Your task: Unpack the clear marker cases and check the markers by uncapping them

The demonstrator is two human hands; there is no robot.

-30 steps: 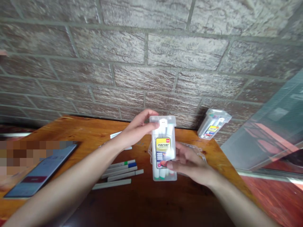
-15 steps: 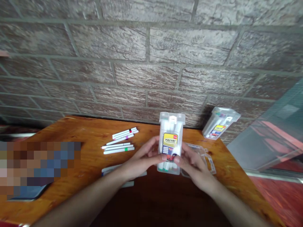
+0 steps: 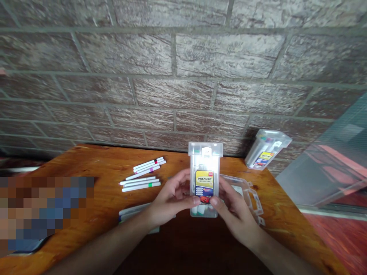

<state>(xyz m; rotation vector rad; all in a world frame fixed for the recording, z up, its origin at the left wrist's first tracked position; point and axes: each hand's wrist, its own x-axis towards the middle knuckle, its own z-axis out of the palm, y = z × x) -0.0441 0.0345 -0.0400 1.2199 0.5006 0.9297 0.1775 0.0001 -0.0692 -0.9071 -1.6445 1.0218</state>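
A clear plastic marker case [image 3: 205,162] with a yellow and blue label stands upright between my hands, its lid closed and several white markers inside. My left hand [image 3: 174,194] grips its left side, thumb on the label's lower corner. On the other side my right hand [image 3: 233,204] holds it the same way; the fingers behind the case are partly hidden. Left of the case lie loose white markers [image 3: 142,186] with coloured bands. More markers [image 3: 133,210] are partly covered by my left forearm.
A second marker case [image 3: 265,151] leans at the back right of the wooden table [image 3: 94,160], near the brick wall [image 3: 195,91]. An open clear plastic case [image 3: 255,198] lies behind my right hand. A blurred-out patch [image 3: 43,214] covers the left side.
The case has come slightly lower in view and its label is turned more squarely toward me. Both hands keep their hold. The camera view has shifted a little.
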